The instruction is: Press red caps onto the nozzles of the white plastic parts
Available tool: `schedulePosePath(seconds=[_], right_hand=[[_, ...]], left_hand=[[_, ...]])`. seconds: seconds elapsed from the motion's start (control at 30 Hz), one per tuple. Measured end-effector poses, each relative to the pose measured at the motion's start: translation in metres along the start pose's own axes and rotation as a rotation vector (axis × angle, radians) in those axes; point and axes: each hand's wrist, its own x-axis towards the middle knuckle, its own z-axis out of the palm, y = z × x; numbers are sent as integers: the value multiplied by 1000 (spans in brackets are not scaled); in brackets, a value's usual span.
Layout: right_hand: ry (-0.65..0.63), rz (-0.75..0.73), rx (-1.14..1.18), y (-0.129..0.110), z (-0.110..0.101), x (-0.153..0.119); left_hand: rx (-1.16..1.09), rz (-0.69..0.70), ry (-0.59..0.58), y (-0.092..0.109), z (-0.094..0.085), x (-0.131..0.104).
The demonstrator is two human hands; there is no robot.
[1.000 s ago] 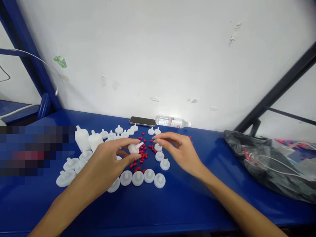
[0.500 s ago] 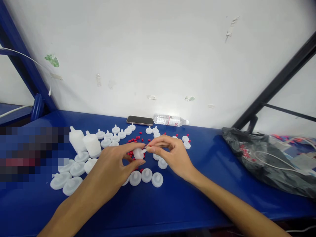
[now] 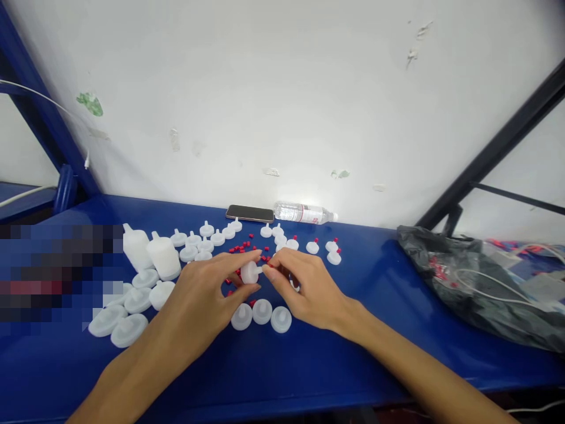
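My left hand (image 3: 207, 291) pinches a white nozzle cap (image 3: 250, 272) between thumb and fingers, its spout pointing right. At the tip of that spout, the fingers of my right hand (image 3: 311, 285) are closed; a bit of red shows by them, but what they grip is too small to tell. Small red caps (image 3: 238, 248) lie scattered behind and beneath my hands. In front of my hands, several white nozzle caps (image 3: 281, 319) rest on the blue table (image 3: 335, 365). Beyond my right hand, other nozzle caps (image 3: 312, 247) carry red tips.
At the left stand two white bottles (image 3: 163, 257) among more white caps (image 3: 129, 330). A phone (image 3: 249, 214) and a clear plastic bottle (image 3: 304, 213) lie along the wall. A black plastic bag (image 3: 468, 303) with small red parts is at the right.
My right hand has turned and its fingers have bunched lower around the spout tip, uncovering red-tipped caps behind it. My left hand keeps its hold on the white cap.
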Motion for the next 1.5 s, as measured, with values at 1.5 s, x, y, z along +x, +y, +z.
schedulePosePath(seconds=[1.5], right_hand=[[-316, 570, -882, 44, -85, 5]], left_hand=[[222, 357, 60, 4, -15, -9]])
